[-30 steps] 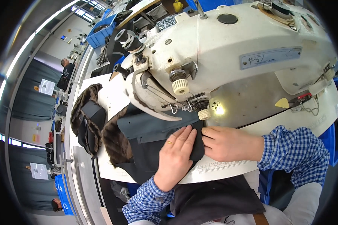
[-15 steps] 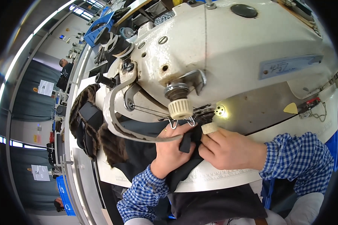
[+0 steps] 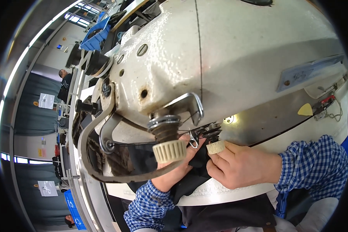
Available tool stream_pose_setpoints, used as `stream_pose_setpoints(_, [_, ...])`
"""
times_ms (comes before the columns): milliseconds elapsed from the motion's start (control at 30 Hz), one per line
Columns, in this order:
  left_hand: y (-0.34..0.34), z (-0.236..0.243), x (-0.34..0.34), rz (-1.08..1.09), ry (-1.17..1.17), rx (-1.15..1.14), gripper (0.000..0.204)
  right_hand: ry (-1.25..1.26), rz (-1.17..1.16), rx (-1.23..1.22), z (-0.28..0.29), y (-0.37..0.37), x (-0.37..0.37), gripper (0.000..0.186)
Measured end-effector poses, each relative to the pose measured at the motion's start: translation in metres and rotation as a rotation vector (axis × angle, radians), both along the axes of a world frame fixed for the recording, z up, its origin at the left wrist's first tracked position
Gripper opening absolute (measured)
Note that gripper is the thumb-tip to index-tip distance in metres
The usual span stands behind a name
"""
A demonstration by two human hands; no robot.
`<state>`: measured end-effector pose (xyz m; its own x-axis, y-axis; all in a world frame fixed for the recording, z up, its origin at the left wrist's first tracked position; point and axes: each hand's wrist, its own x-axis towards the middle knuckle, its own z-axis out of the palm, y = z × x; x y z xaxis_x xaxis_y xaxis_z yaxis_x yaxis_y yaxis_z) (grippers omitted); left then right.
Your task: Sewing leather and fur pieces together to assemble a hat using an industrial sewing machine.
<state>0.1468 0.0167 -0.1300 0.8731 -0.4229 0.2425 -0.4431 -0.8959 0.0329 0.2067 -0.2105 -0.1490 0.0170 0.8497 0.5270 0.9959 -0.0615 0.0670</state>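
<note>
A white sewing machine (image 3: 239, 50) fills the upper middle, its thread tension knob (image 3: 169, 150) and curved metal guard in front of my left hand (image 3: 173, 174). That hand is closed on black fabric (image 3: 197, 176), its fingers partly hidden behind the knob and guard. Just right of it, my right hand (image 3: 243, 166) has curled fingers closed at the fabric's edge, beside a smaller cream knob (image 3: 215, 147). The right fingertips are hidden. Brown fur material (image 3: 118, 160) lies with the black fabric left of my left hand, behind the guard.
The white table edge (image 3: 224, 196) carries a printed ruler scale. A yellow tab (image 3: 305, 110) lies on the right, near a red-handled tool (image 3: 328, 101). Blue crates (image 3: 95, 35) stand at far left, where other people are visible. Dark cloth (image 3: 228, 212) covers my lap.
My view has shifted closer to the machine head, which now looks larger and covers more of my left hand. Both hands stay at the black fabric near the needle area.
</note>
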Motion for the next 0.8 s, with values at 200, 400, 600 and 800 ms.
stream_pose_setpoints(200, [-0.005, 0.011, -0.003, 0.062, 0.133, -0.061, 0.065, 0.017, 0.006, -0.033, 0.001, -0.001, -0.001, 0.030])
stream_pose_setpoints(400, [0.001, -0.006, -0.007, 0.097, 0.128, -0.259, 0.065, 0.039, -0.019, -0.006, -0.001, 0.001, -0.003, 0.030])
stream_pose_setpoints(600, [0.000, 0.004, -0.002, -0.050, 0.079, -0.202, 0.037, 0.026, -0.020, -0.079, 0.006, -0.001, -0.005, 0.031])
stream_pose_setpoints(800, [-0.012, -0.004, -0.003, 0.028, -0.036, -0.102, 0.053, 0.003, -0.052, -0.034, -0.001, -0.001, -0.002, 0.032])
